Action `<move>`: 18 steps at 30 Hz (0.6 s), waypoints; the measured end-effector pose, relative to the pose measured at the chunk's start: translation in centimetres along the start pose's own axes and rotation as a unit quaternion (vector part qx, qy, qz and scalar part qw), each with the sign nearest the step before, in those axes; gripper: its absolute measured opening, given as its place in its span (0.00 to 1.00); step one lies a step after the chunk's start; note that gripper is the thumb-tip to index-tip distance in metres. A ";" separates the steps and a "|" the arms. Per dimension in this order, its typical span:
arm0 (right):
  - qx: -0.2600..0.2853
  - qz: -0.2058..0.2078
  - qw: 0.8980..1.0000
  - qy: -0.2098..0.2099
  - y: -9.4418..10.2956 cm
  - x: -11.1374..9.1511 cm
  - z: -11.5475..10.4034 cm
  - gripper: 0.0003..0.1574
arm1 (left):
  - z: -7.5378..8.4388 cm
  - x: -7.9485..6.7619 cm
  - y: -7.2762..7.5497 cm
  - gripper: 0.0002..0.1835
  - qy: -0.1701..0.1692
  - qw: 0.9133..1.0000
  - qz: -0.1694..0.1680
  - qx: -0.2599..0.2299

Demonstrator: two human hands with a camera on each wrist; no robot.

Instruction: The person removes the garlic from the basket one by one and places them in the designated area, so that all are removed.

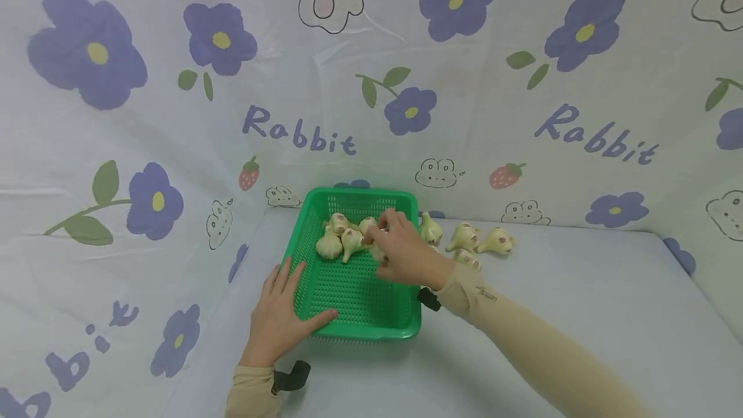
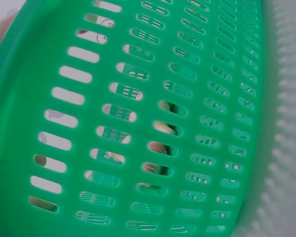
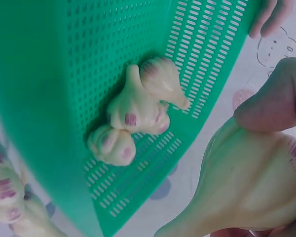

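My right hand [image 1: 400, 247] is over the right part of the green plastic basket [image 1: 362, 332]. It grips a garlic bulb [image 3: 251, 182] between thumb and fingers, large and close in the right wrist view, pale with purple marks. Inside the basket, toward its back, several garlic bulbs [image 1: 329, 245] lie in a cluster. My left hand [image 1: 278, 315] rests with spread, straight fingers on the basket's left rim, its thumb over the front-left corner. The left wrist view is mostly filled by the slotted basket wall [image 2: 138, 113].
Right of the basket, several more garlic bulbs [image 1: 496, 241] lie on the white tabletop [image 1: 580, 295]. A white cloth [image 1: 464, 82] printed with flowers and rabbits hangs behind and at the sides. Dark wrist mounts [image 1: 293, 377] show at both cuffs.
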State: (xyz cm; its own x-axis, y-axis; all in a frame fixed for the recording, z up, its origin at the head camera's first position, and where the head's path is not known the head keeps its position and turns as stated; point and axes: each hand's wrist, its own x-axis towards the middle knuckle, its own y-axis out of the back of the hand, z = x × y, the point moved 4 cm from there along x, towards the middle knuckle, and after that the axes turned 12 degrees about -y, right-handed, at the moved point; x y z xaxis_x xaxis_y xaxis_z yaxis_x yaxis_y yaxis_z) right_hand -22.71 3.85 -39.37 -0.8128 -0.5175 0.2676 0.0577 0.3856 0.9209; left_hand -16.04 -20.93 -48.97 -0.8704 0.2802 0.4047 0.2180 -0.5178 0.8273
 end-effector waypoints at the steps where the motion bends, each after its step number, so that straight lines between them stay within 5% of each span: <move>1: 0.004 0.001 1.000 -0.004 0.2 -0.2 0.2 0.26 | 0.0 0.0 0.0 0.61 -0.001 1.000 0.001 0.000; 11: 0.020 0.029 0.999 -0.027 1.0 -1.6 2.5 0.27 | -0.2 0.4 0.1 0.61 -0.010 1.000 0.013 -0.002; 18: 0.031 0.015 0.996 -0.088 1.3 -2.7 4.4 0.28 | -0.5 0.7 0.0 0.61 -0.006 1.000 0.005 -0.006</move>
State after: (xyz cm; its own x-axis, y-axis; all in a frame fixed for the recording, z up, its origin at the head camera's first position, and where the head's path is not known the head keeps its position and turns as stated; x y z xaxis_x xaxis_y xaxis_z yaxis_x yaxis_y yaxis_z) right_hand -22.97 9.13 -40.19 -0.9004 -0.3656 0.2359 0.0522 0.4473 0.8928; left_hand -16.87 -21.16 -48.87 -0.8626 0.2846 0.4182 0.2216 -0.5307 0.8181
